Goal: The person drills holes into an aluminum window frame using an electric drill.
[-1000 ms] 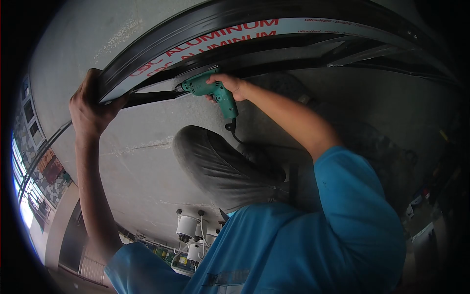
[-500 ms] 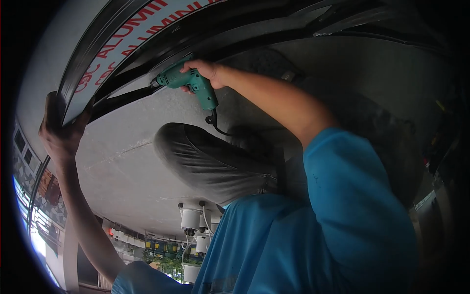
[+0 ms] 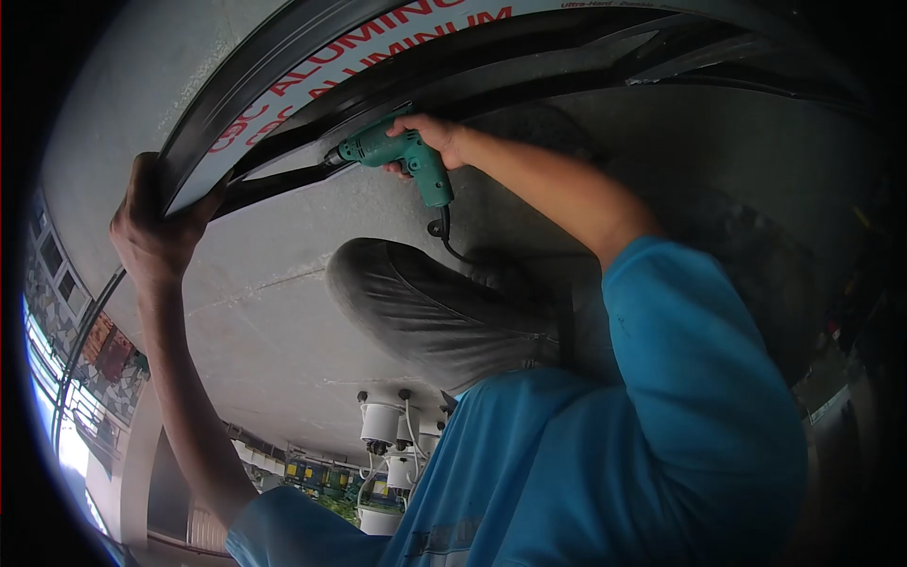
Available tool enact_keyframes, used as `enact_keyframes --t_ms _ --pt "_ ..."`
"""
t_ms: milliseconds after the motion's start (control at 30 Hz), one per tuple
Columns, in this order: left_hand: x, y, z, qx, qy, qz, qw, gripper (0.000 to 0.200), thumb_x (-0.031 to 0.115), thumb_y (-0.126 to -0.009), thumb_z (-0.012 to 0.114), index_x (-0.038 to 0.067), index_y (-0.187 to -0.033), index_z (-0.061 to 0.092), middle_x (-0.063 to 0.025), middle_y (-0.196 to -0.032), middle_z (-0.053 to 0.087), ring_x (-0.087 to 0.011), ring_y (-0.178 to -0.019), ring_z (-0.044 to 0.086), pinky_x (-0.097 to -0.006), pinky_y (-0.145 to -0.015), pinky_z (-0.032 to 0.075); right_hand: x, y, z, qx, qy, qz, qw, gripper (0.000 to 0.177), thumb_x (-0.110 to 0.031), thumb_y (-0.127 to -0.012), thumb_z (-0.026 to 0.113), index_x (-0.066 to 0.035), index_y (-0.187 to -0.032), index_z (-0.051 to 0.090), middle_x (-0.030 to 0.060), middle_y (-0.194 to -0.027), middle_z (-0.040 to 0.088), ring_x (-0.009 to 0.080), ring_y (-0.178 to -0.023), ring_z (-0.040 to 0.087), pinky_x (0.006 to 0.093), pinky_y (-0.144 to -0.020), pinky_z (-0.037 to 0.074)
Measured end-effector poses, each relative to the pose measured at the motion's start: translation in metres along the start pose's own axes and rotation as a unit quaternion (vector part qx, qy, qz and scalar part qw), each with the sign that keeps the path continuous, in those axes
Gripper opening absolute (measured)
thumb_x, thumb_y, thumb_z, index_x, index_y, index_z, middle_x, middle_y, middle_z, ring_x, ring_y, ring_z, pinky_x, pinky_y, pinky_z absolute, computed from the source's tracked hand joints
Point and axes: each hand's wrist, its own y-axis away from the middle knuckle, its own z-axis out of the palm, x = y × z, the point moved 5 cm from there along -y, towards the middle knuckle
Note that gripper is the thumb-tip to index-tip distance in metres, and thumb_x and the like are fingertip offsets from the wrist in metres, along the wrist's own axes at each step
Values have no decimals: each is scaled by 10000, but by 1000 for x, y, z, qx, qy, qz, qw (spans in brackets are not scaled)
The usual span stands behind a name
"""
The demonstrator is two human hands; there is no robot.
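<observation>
A green corded power drill (image 3: 432, 180) is in my right hand (image 3: 433, 139), fingers wrapped around its handle near the trigger. Its chuck points left, right at a dark inner bar (image 3: 283, 184) of the frame. My left hand (image 3: 156, 231) grips the near left end of a black aluminum profile (image 3: 222, 94), thumb on one side and fingers on the other. Pale protective film (image 3: 316, 77) with red "CDC ALUMINUM" lettering covers one face of this profile. The drill's black cord (image 3: 458, 253) hangs from the handle's bottom.
More dark frame bars (image 3: 699, 47) extend to the upper right. My bent knee in grey trousers (image 3: 416, 302) rests over the concrete floor (image 3: 255, 312) below the drill. White buckets (image 3: 381, 421) and green plants (image 3: 340, 504) stand farther off at the bottom.
The view has shifted, so hands, drill and profile appear farther right. Both hands keep their holds, and the drill's chuck stays at the inner bar.
</observation>
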Motion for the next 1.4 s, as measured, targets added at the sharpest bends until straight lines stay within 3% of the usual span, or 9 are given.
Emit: enact_keyframes --t_ms 100,167,700,1000,1400 --pt "2 5 -1 -2 4 -7 1000 491 339 -627 863 107 -932 556 -72 -752 657 -210 -656 680 -349 -589 545 1 -2 -1 -6 14 22 1000 503 -328 -802 610 30 -1150 551 174 -922 640 186 -730 628 338 -682 536" --pt "1 7 0 -6 2 -17 1000 493 338 -618 866 111 -930 559 -68 -742 656 -211 -651 679 -355 -588 545 -1 -3 -1 1 36 11 999 496 -355 -787 612 50 -1070 573 170 -868 650 202 -676 627 354 -637 536" --pt "9 3 -2 3 -16 -9 1000 526 388 -598 873 121 -904 539 -52 -719 638 -202 -620 659 -362 -564 538 -2 -2 2 13 17 31 999 473 -350 -764 631 36 -1031 571 177 -836 647 238 -692 654 384 -633 540" --pt "15 1 -4 10 -19 1 1000 516 403 -606 871 120 -889 545 -43 -717 638 -191 -617 665 -349 -550 544 1 -3 0 37 -25 38 998 492 -337 -760 635 42 -1063 550 213 -844 632 221 -627 610 368 -602 533" --pt "26 -1 -7 23 -24 22 999 494 341 -580 881 133 -869 539 -29 -693 621 -175 -593 645 -336 -531 527 -3 -5 1 59 23 34 997 443 -332 -754 642 6 -1029 562 164 -842 633 217 -661 630 363 -600 529"
